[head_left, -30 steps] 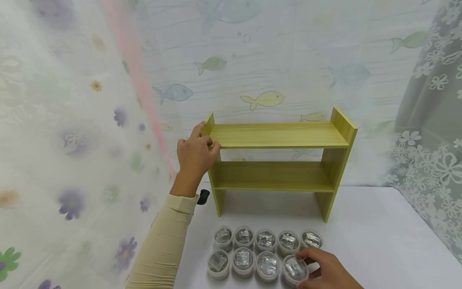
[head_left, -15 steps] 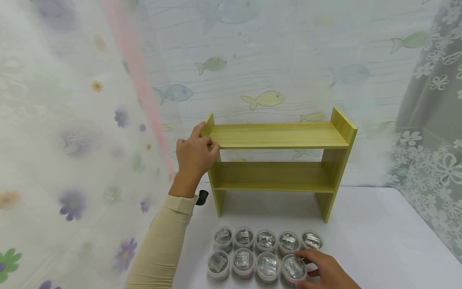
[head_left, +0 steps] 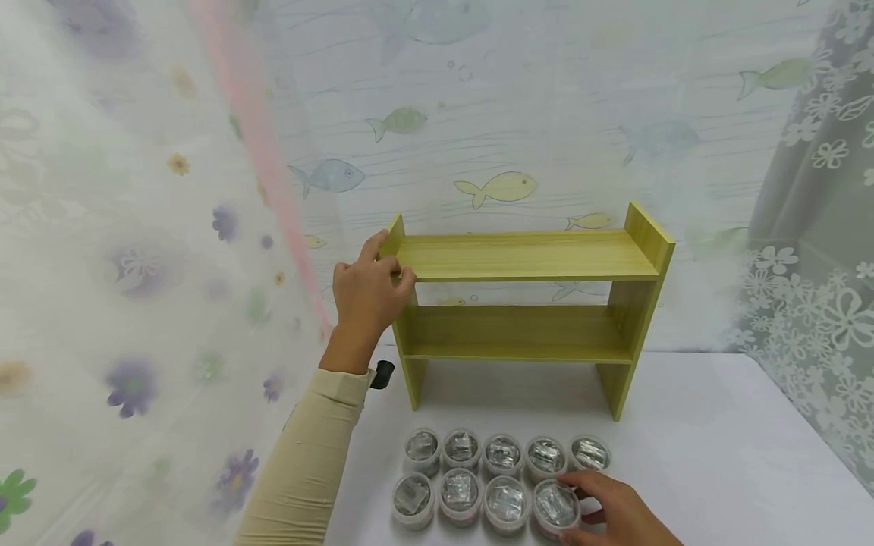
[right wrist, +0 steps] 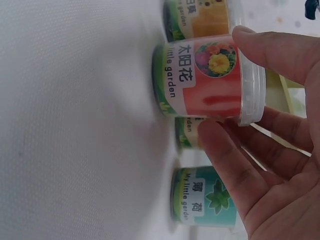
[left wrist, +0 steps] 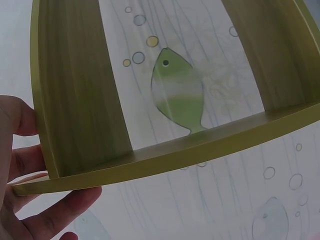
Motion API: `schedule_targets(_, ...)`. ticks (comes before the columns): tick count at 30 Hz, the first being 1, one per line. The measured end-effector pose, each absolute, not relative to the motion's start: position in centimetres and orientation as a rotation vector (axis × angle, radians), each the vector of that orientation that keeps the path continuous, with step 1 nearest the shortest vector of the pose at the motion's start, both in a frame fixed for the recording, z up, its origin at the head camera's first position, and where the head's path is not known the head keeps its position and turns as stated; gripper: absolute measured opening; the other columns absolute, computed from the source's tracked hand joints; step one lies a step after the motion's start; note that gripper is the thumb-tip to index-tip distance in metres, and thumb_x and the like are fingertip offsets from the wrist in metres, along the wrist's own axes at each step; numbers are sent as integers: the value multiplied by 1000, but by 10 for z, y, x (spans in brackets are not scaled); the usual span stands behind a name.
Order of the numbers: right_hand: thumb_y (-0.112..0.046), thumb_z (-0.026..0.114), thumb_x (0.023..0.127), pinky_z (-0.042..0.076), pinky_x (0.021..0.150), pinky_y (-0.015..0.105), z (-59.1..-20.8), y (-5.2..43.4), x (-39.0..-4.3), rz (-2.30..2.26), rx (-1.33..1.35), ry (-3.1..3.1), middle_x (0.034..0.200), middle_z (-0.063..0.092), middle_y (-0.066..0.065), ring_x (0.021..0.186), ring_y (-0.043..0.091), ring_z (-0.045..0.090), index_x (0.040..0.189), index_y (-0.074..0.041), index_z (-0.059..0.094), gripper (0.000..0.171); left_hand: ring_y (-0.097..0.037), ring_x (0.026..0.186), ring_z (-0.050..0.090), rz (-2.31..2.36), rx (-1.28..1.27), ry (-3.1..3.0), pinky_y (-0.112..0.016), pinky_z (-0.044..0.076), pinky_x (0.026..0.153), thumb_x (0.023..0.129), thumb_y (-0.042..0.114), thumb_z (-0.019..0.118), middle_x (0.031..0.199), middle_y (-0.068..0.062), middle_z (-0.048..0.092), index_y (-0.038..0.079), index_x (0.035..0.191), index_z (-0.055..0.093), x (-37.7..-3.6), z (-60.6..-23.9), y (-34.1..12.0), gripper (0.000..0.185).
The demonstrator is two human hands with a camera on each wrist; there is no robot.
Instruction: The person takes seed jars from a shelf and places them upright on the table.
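A yellow-green two-tier wooden shelf [head_left: 526, 258] stands on the table. My left hand [head_left: 369, 292] grips the top of its left side panel, fingers on both sides of the wood in the left wrist view. At the front right of two rows of lidded tubs, my right hand [head_left: 617, 512] holds a round plastic seed tub [head_left: 555, 504] between thumb and fingers. In the right wrist view this tub [right wrist: 210, 82] has a red label with flowers and "little garden", under a clear lid. It stands upright beside its neighbours; silvery packets show through the lids.
Several similar tubs [head_left: 507, 502] stand close together in front of the shelf. One tub [right wrist: 205, 197] has a teal mint-leaf label. The table [head_left: 710, 455] has a white cover. Printed curtains [head_left: 580, 136] hang behind and at both sides.
My right hand has shifted the seed tub slightly left and back, towards its neighbours. The left hand keeps its grip on the shelf.
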State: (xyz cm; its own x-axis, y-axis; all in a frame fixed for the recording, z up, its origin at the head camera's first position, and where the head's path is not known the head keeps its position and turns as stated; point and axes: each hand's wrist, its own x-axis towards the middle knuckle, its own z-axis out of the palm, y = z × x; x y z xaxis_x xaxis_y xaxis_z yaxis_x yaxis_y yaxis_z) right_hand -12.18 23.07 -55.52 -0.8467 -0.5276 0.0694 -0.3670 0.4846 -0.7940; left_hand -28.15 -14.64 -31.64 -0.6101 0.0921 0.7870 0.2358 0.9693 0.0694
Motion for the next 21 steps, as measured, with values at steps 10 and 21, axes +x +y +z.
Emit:
schedule_targets(10,-44,81,88,60,76,23,-551,231,-121,-1293,-842,2549,130,63,10,111,0,62,138,-10,58,65,-29,67,68,-220,-288,-2217,-54,47,77,96,32,60,152,-3,57,16,90,81,-283,-315,-150,27)
schedule_targets(21,-42,76,93,60,73,27,-510,258,-124,-1065,-911,2849,128,67,3,113,16,66,131,-17,63,47,-26,78,70,-181,-480,-2080,-51,51,71,94,40,63,146,-14,59,6,148,52,-264,-340,-195,65)
